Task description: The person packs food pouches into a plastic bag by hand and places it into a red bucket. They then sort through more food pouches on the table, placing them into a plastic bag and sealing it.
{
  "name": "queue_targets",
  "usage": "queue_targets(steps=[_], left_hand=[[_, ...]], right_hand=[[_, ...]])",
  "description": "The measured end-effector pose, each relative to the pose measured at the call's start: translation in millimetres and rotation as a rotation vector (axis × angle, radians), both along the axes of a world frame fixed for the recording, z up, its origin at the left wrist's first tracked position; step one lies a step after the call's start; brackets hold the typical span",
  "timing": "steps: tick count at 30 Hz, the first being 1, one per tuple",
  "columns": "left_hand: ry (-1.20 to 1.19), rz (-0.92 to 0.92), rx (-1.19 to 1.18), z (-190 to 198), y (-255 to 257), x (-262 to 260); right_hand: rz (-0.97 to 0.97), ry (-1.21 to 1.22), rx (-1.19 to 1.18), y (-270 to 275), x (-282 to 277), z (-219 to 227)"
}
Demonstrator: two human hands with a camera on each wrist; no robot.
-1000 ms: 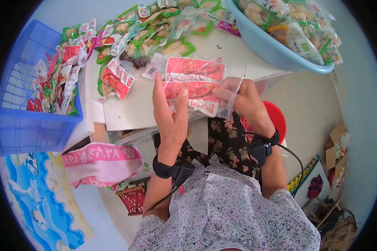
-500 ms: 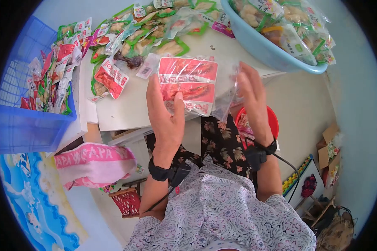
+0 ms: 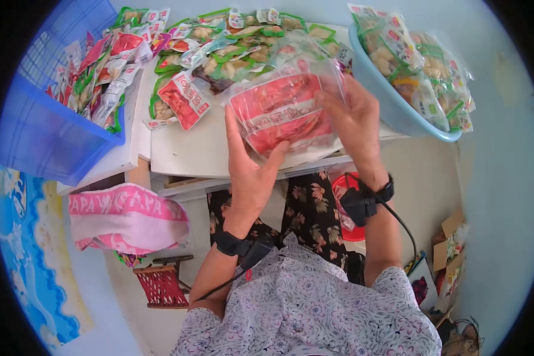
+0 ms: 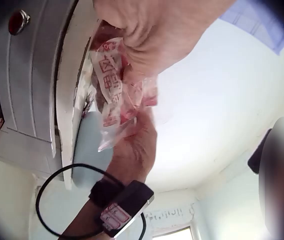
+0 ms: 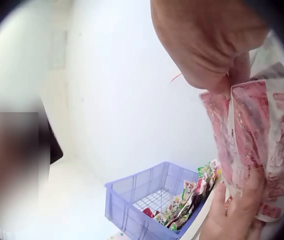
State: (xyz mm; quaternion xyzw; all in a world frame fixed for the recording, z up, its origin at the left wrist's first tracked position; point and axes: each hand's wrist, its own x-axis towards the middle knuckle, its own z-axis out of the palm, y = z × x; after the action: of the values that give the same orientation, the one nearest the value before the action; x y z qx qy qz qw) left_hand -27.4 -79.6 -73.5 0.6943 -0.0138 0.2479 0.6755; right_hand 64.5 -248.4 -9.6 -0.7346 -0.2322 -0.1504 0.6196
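A clear plastic bag with red-and-white printed food packets (image 3: 279,113) inside is held up over the near part of the white table. My left hand (image 3: 252,181) grips its lower left side, thumb across the front. At the right edge, my right hand (image 3: 359,121) pinches the bag, its thumb on the front and its other fingers partly hidden. In the right wrist view, two red packets (image 5: 249,125) stand face to face between the hands. Chinese print shows on a packet (image 4: 111,75) in the left wrist view.
Several green-edged food packets (image 3: 243,44) lie heaped at the table's back, with a red-and-white packet (image 3: 184,101) at the left. A blue plastic basket (image 3: 71,142) of packets stands left, a light-blue basin (image 3: 374,89) of filled bags right. A red bucket (image 3: 353,232) sits below.
My right hand let go of the bag's right end, spread its fingers, then took hold of the right edge again. The bag has tilted and moved farther over the table in my left hand.
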Motion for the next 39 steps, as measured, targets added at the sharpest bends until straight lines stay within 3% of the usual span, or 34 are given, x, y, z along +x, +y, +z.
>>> queue_targets(steps=[2,4,5,8,10,14,16,20,23,26,28,30,33,37,39], left_hand=[[0.021,0.018,-0.042,7,0,-2],[0.037,0.095,0.005,11,6,-3],[0.046,0.128,0.028,12,8,-3],[0.012,0.188,0.182,12,29,2],[-0.009,0.177,0.233,19,33,4],[0.004,-0.014,0.092,18,38,23],[0.122,-0.119,0.022,11,39,34],[0.070,-0.110,-0.180,3,30,47],[0.032,-0.108,-0.224,3,33,47],[-0.044,-0.175,-0.299,6,33,46],[-0.047,-0.230,-0.405,9,28,40],[0.003,-0.286,-0.521,-3,31,35],[0.030,-0.394,-0.704,-2,32,28],[0.057,-0.474,-0.933,16,14,19],[0.044,-0.580,-0.999,0,16,20]], right_hand=[[-0.033,-0.162,-0.177,15,-5,43],[-0.006,-0.524,-0.460,23,-2,80],[0.003,-0.701,-0.603,25,1,90],[0.098,-0.905,-0.785,38,12,99],[0.158,-0.821,-0.787,39,13,87],[0.174,-0.785,-0.660,39,19,65],[0.134,-0.809,-0.625,33,17,66],[-0.070,-0.767,-0.421,9,15,62],[-0.086,-0.402,-0.244,-11,17,27],[-0.009,-0.192,-0.283,-9,13,-13],[0.145,0.050,-0.023,3,5,-25],[0.235,0.206,0.166,12,-4,-23],[0.282,0.617,0.060,-3,-17,13],[0.134,0.381,0.028,7,-42,45],[0.026,0.191,-0.015,11,-52,55]])
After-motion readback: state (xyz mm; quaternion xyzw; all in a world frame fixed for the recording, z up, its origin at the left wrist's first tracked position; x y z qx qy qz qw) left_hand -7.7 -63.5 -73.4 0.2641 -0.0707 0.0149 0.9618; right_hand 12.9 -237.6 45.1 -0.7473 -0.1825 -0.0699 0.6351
